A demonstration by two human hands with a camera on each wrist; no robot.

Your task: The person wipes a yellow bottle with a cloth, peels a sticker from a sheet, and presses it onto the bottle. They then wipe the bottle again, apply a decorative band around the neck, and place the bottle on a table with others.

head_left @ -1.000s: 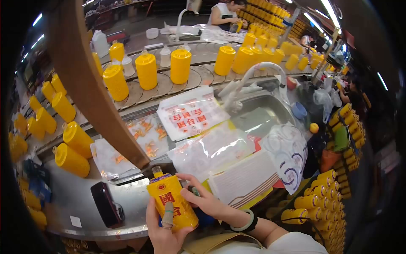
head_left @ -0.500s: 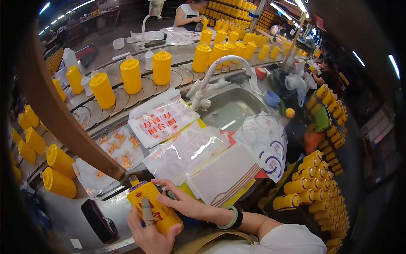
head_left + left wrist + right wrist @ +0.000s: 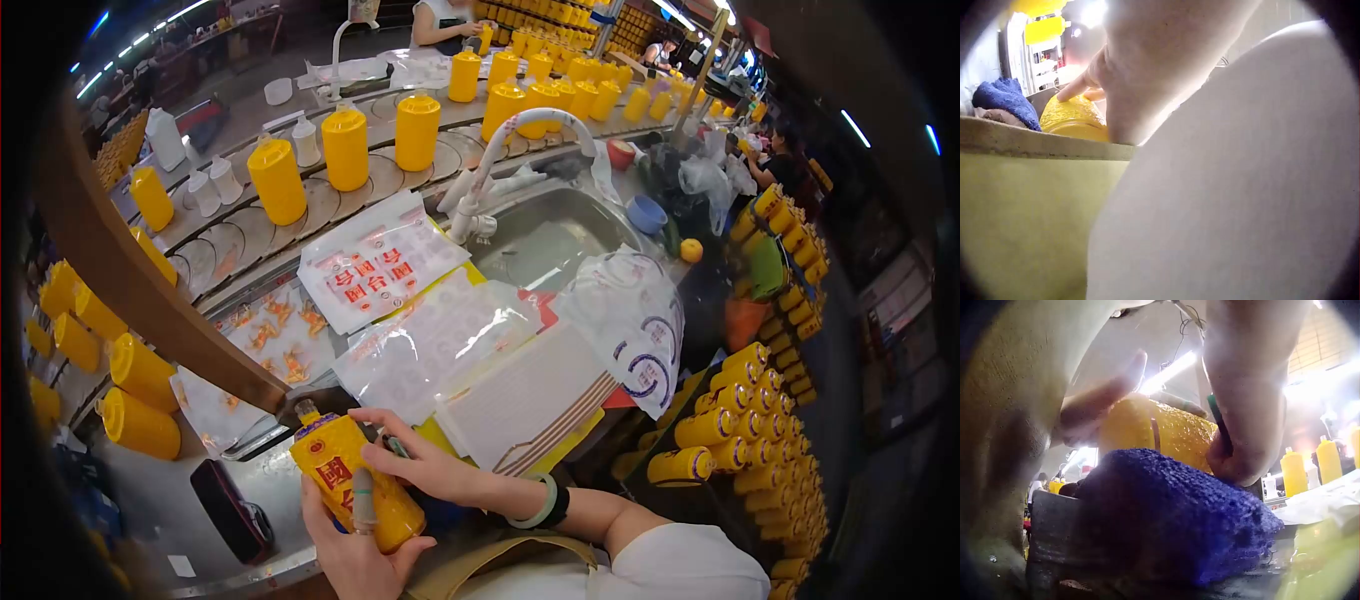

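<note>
A yellow bottle [image 3: 345,470] with red characters on its front and a clear neck leans in front of the person's body. The left hand [image 3: 352,562] grips its lower part, a wrapped finger [image 3: 363,500] lying across the label and the thumb at the base. At the upper side, the right hand [image 3: 425,468] holds the bottle with fingertips near the shoulder. A small dark green item [image 3: 1219,419] shows by the right hand's fingers. In the right wrist view, the bottle's base [image 3: 1125,428] is above a blue cloth [image 3: 1166,512]. The left wrist view mostly shows a sleeve [image 3: 1229,181].
Printed sheets [image 3: 365,265] and a clear plastic sheet [image 3: 440,340] lie beside a sink [image 3: 540,240] with a white faucet [image 3: 480,190]. A dark phone-like case [image 3: 230,515] rests at left. Yellow bottles [image 3: 345,150] line a conveyor; others are stacked right [image 3: 705,425]. A post [image 3: 150,270] slants across.
The head view has swung right, shifting the scene left. Both hands keep hold of the bottle, which tilted over and turned back so its label shows again. Bottles on the conveyor have moved along.
</note>
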